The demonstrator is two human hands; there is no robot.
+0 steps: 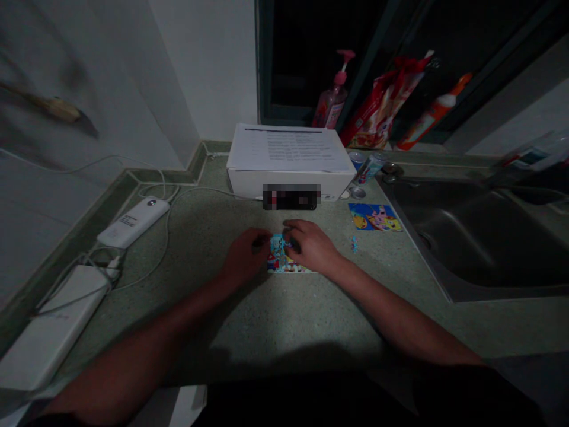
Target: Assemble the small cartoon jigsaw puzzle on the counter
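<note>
A small, brightly coloured cartoon jigsaw puzzle lies flat on the counter between my two hands. At its left edge my left hand has curled fingers, the thumb and fingertips touching the border. My right hand arches over the puzzle's right part and covers much of it; its fingers are bent together near the surface, and what they pinch is hidden. To the right lie small loose blue pieces. Behind them rests a blue cartoon picture card.
A white box with printed paper on top stands behind, a black phone-like device leaning at its front. White power banks and cables lie left. Cans stand beside the box. A metal sink is at right; bottles line the window.
</note>
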